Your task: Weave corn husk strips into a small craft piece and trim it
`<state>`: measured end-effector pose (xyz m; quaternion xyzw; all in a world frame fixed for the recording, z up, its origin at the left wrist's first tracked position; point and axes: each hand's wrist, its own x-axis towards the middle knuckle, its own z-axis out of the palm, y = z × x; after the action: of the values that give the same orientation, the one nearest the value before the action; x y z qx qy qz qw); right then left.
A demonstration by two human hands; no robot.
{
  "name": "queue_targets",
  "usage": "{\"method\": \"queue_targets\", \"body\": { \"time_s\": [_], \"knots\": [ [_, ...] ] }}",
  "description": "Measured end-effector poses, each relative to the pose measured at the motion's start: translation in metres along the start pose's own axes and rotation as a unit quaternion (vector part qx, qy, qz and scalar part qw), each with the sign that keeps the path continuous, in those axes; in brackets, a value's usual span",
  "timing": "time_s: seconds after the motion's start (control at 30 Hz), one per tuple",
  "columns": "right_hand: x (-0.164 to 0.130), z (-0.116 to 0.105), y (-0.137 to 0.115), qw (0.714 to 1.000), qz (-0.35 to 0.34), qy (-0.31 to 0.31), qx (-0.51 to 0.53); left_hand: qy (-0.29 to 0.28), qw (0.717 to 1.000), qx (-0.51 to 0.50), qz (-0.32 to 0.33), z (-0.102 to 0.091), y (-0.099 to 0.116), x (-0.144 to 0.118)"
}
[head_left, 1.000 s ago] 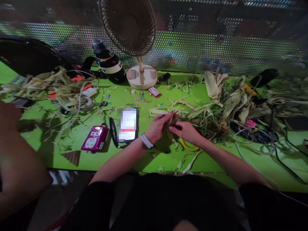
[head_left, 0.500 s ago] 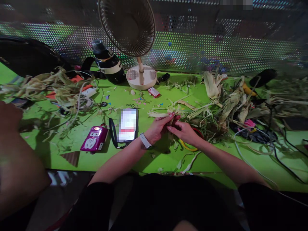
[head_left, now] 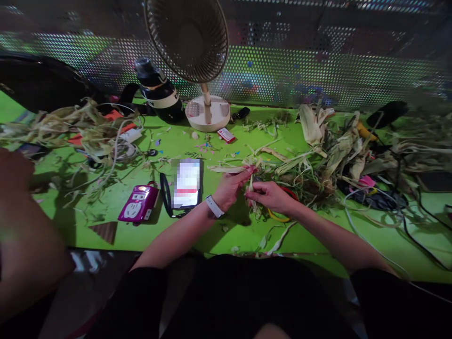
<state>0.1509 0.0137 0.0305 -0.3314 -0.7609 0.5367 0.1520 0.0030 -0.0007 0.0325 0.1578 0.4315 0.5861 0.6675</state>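
My left hand (head_left: 231,186) is closed on pale, dry corn husk strips (head_left: 226,168), whose ends stick out to the left past the fingers. My right hand (head_left: 270,195), just beside it, pinches a husk strip (head_left: 251,186) that runs down from the left fingertips. Behind the right hand lies a tangle of greenish husk shreds (head_left: 300,179). Under the right wrist, part of a yellow ring-shaped thing (head_left: 278,216) shows. How the strips are joined between the fingers is too small to make out.
A phone with a lit screen (head_left: 187,183) and a purple power socket (head_left: 138,205) lie left of my hands. Behind stand a fan (head_left: 207,113) and a black bottle (head_left: 158,92). Husk piles (head_left: 339,150) and cables are at right. Another person's arm (head_left: 28,226) rests at left.
My right hand has drawn slightly down and away from the left, pulling a husk strip downward. The strips at the left hand now reach farther left.
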Motion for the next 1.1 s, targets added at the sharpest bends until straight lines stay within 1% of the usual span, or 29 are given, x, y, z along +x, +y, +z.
{"method": "queue_targets", "body": {
  "time_s": [0.13,0.2,0.23,0.27,0.3,0.37,0.4,0.43,0.47,0.53,0.63,0.73,0.8,0.9,1.03,1.1],
  "knots": [
    [-0.001,-0.003,-0.004,0.999,0.003,-0.028,-0.032,-0.017,0.999,0.016,0.028,-0.002,0.0,0.001],
    [-0.005,-0.01,-0.011,0.998,0.009,-0.014,-0.065,-0.033,0.998,0.036,0.036,-0.003,0.001,0.001],
    [-0.007,-0.014,-0.015,0.996,0.006,0.013,-0.083,-0.044,0.997,0.051,0.034,-0.004,0.001,0.001],
    [-0.009,-0.019,-0.019,0.994,-0.005,0.059,-0.095,-0.058,0.996,0.067,0.028,-0.004,0.002,0.0],
    [-0.011,-0.025,-0.023,0.987,-0.026,0.123,-0.104,-0.071,0.994,0.082,0.02,-0.004,0.002,0.0],
    [-0.013,-0.036,-0.026,0.953,-0.079,0.26,-0.137,-0.096,0.99,0.104,0.002,-0.004,0.001,-0.002],
    [-0.012,-0.04,-0.025,0.936,-0.094,0.299,-0.16,-0.106,0.988,0.11,-0.003,-0.003,0.0,-0.002],
    [-0.011,-0.044,-0.023,0.927,-0.106,0.314,-0.176,-0.115,0.987,0.113,-0.006,-0.003,-0.001,-0.003],
    [-0.009,-0.047,-0.021,0.925,-0.112,0.311,-0.187,-0.122,0.986,0.116,-0.006,-0.003,-0.001,-0.004],
    [-0.006,-0.051,-0.016,0.937,-0.105,0.271,-0.193,-0.133,0.983,0.127,-0.002,-0.002,-0.002,-0.005],
    [-0.005,-0.053,-0.012,0.958,-0.068,0.201,-0.191,-0.14,0.98,0.142,0.005,-0.003,0.0,-0.004],
    [-0.008,-0.053,-0.015,0.967,-0.039,0.167,-0.186,-0.144,0.979,0.145,-0.001,-0.004,0.002,-0.003],
    [-0.01,-0.053,-0.016,0.971,-0.024,0.158,-0.179,-0.142,0.978,0.153,0.002,-0.005,0.002,-0.003],
    [-0.008,-0.054,-0.016,0.976,-0.017,0.157,-0.149,-0.141,0.97,0.197,0.028,-0.007,0.0,-0.002],
    [0.0,-0.051,-0.007,0.981,-0.017,0.171,-0.088,-0.185,0.946,0.257,0.071,-0.01,-0.005,0.0],
    [0.004,-0.048,-0.001,0.979,-0.015,0.191,-0.064,-0.214,0.934,0.275,0.083,-0.01,-0.007,0.0]
  ]
}}
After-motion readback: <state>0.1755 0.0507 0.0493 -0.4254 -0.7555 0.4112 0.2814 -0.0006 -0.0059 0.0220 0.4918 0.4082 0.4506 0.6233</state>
